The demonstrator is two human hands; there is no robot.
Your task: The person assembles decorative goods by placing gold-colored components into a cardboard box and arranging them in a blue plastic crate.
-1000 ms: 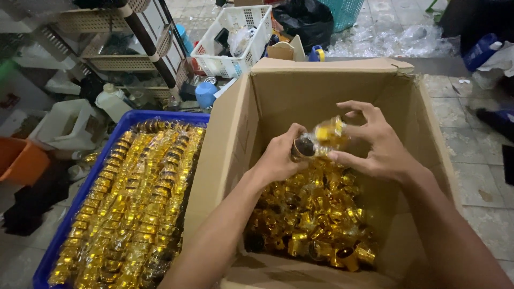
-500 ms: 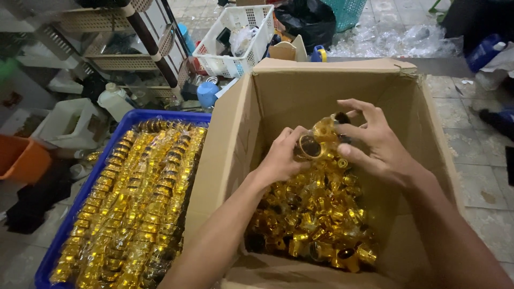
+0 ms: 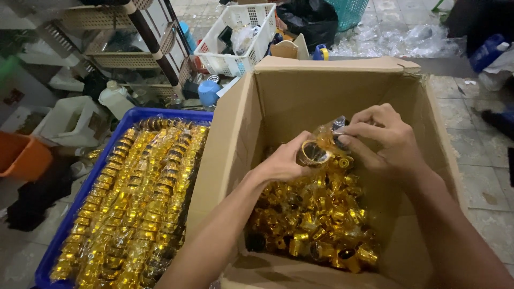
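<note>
Both my hands are inside an open cardboard box (image 3: 278, 91). My left hand (image 3: 284, 163) grips a shiny gold cap (image 3: 312, 153) wrapped in clear plastic. My right hand (image 3: 385, 140) pinches the other end of the same clear wrapped stack, just above a heap of loose gold caps (image 3: 313, 219) at the bottom of the box. To the left of the box a blue crate (image 3: 80, 200) holds rows of gold caps stacked in long wrapped rolls.
A white mesh basket (image 3: 235, 40) with odds and ends stands behind the box. A beige rack (image 3: 101, 32), white plastic containers (image 3: 69, 118) and an orange tub (image 3: 21, 155) crowd the left. Tiled floor with clear plastic scraps (image 3: 396, 40) lies at the back right.
My hands have shifted slightly lower and to the right inside the box, still working the same wrapped gold caps. The fingers of my right hand have curled tighter over the wrap.
</note>
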